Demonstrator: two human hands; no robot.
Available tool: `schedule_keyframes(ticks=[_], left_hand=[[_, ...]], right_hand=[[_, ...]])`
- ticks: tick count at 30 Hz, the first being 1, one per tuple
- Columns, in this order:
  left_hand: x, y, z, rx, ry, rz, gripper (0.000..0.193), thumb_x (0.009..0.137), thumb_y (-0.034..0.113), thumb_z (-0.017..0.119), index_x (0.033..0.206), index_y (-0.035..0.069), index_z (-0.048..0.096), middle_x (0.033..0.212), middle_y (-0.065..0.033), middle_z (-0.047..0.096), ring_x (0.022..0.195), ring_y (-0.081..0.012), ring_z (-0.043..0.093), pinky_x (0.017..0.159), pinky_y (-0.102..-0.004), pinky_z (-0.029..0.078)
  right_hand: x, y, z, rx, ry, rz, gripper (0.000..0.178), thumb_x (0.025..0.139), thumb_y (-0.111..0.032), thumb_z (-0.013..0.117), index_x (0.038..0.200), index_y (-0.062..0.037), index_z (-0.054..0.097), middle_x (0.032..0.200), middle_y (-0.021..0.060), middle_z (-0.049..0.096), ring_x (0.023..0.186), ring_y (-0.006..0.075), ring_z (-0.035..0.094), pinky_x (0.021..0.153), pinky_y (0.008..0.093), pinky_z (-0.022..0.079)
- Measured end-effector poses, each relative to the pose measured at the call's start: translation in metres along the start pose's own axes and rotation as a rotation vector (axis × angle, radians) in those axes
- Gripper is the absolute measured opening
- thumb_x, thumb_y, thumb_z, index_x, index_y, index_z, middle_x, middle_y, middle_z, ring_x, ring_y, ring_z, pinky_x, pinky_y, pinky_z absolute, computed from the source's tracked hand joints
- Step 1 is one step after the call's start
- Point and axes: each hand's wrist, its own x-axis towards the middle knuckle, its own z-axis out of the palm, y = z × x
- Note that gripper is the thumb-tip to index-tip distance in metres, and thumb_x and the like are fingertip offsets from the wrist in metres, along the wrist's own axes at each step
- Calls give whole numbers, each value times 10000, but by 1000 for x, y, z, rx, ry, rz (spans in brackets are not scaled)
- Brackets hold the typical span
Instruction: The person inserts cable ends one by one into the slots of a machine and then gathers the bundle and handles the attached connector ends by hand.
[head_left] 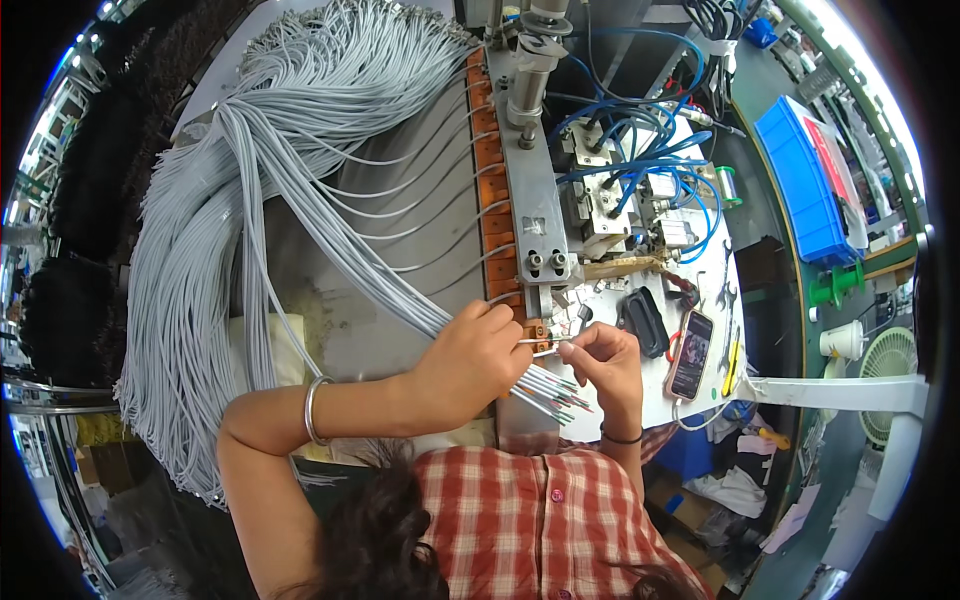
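My left hand (478,352), with a metal bangle on its wrist, is closed on a grey cable beside the lowest orange block (538,332). My right hand (606,366) pinches at the thin wire tip of that cable, just right of the block. Below my fingers, a bundle of loose cable ends (560,396) with stripped, coloured wire tips sticks out to the right. Several single grey cables run from the left into a row of orange blocks (490,190) along a metal bar. The undersides of my fingers are hidden.
A mass of grey cables (190,260) covers the left. A steel press arm (535,190) and blocks with blue air hoses (640,170) stand beyond. To the right lie a phone (690,355), a black case (645,322), a yellow-handled tool (733,368) and a blue bin (800,185).
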Motion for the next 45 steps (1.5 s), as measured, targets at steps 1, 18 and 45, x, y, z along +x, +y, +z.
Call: schedule_keyframes(ticks=[1,18,45], left_hand=[[0,0,0,0,3,4,86,649,64,583,706,49,520,699,-53,460,734,-206,465,646,-318,367],[-3,-2,4,91,-54,-54,102,627,54,585,690,58,504,638,-49,484,671,-198,487,623,-322,359],[0,-2,-10,-78,-33,-94,204,528,-10,579,698,41,479,699,-84,475,705,-258,455,635,-362,360]], right_hand=[[0,0,1,-10,13,2,116,787,-67,673,729,-6,592,603,-15,562,466,10,449,404,151,321],[12,3,-7,110,-217,262,72,855,-79,571,867,-13,544,664,-17,535,589,27,476,532,164,357],[-1,-11,10,286,-160,53,61,776,-16,644,810,18,608,703,48,615,559,64,536,500,175,409]])
